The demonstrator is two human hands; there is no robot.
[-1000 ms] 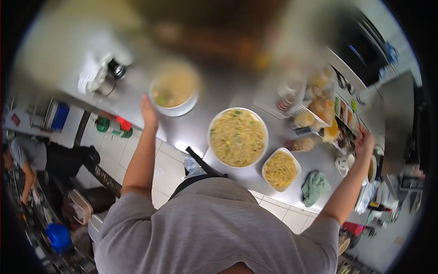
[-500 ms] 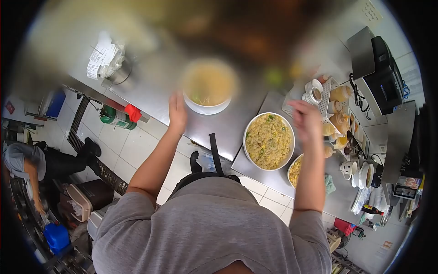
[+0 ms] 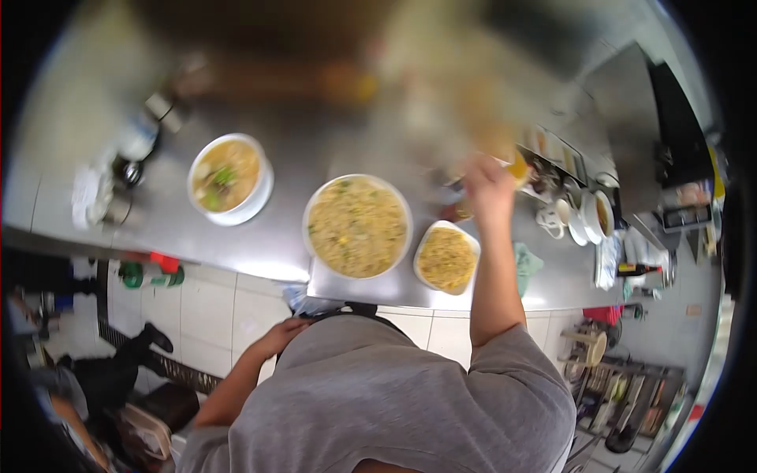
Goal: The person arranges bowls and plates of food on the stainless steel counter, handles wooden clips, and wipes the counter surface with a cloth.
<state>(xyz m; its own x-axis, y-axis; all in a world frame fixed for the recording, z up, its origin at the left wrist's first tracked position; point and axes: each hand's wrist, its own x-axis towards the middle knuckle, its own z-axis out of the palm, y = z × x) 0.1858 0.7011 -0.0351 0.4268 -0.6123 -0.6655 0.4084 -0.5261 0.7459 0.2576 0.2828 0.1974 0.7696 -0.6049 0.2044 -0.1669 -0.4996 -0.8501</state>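
Upper left, that soup bowl [image 3: 225, 211] sits on a saucer [image 3: 265, 194], probably for drips; can't tell if right hand [image 3: 490, 180] or left hand [image 3: 285, 335] grips anything.

We look from one head-worn camera, pitched forward and steeply down past the grey shirt [image 3: 394, 394], which fills the near lower field, to the steel counter [image 3: 268, 248] just beyond. Our wide, rounded view also takes in the tiled floor [image 3: 205, 315] farther below.
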